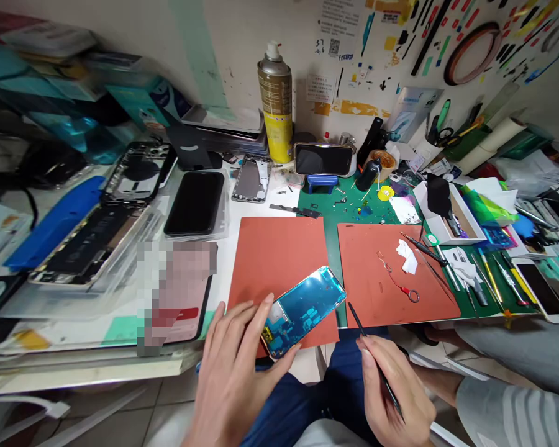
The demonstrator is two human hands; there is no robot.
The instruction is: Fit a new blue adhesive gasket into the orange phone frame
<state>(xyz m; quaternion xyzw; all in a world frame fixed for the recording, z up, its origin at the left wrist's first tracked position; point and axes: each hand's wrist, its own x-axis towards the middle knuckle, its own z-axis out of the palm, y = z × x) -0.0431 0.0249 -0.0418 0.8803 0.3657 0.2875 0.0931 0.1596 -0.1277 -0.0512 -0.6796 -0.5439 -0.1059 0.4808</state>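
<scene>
My left hand (242, 354) grips a phone screen assembly (307, 310) by its lower left end, thumb on the near edge and fingers along the far one. Its blue, shiny inner side faces up, tilted above the left red mat (274, 248). In my right hand (391, 385) is a thin black pen-like tool (377, 363), pinched between thumb and fingers. The tool's tip points up and left, just right of the phone part and apart from it. I cannot make out what kind of tip it has.
An opened phone (93, 242), a black-screened phone (195, 202) and a tablet (186, 298) lie left. A spray can (274, 105) stands behind. On the right red mat (363, 267) lies a red ring-ended pin (407, 293). Several screwdrivers (491, 276) lie right, near another person's leg (512, 385).
</scene>
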